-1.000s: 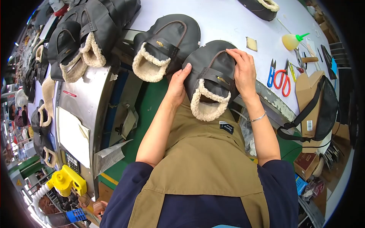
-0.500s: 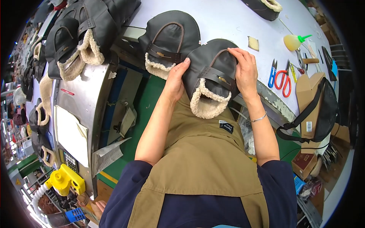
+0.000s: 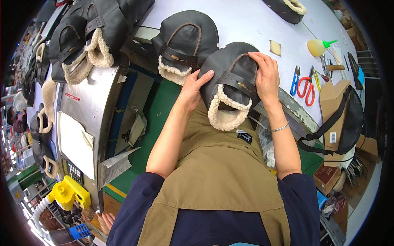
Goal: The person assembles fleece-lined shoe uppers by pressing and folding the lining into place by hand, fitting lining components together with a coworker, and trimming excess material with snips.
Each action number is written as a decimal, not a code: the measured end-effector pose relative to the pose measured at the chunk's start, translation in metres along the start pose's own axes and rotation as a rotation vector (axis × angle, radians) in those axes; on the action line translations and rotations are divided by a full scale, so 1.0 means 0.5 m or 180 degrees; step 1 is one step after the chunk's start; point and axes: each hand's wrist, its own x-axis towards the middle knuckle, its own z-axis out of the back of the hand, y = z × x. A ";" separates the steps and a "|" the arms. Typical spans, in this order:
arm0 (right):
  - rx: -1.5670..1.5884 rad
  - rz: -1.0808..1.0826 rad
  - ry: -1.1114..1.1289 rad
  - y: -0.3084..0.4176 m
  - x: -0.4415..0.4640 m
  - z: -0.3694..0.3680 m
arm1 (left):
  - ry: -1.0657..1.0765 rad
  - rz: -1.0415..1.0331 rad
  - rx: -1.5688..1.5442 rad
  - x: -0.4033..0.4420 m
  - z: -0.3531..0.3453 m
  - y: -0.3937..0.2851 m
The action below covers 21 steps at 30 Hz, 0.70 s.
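A black leather shoe upper point(image 3: 217, 71) with a cream fleece lining, a strap and a small metal ornament is held at the table's front edge. My left hand point(image 3: 191, 91) grips its left side, thumb on the leather and fingers hidden beneath. On the other side my right hand point(image 3: 266, 76) clasps it, fingertips on the brown braided seam. A second, matching upper point(image 3: 186, 39) lies just to the left, partly on the table. The fleece opening of the held upper faces my apron.
More black uppers point(image 3: 111, 28) are piled at the left. At right lie blue snips point(image 3: 294, 80), red-handled scissors point(image 3: 306, 87), a green-tipped bottle point(image 3: 317, 48) and a cardboard box point(image 3: 333, 110). A yellow device point(image 3: 67, 194) sits lower left, near another person's hand point(image 3: 107, 221).
The held upper has tilted slightly, its fleece opening dipping a little lower and looking narrower. My left thumb has shifted a little right. Both hands keep hold.
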 end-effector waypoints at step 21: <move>-0.0108 0.0005 0.0013 0.003 0.000 -0.002 | -0.1785 -0.1061 0.1669 -0.032 0.122 0.083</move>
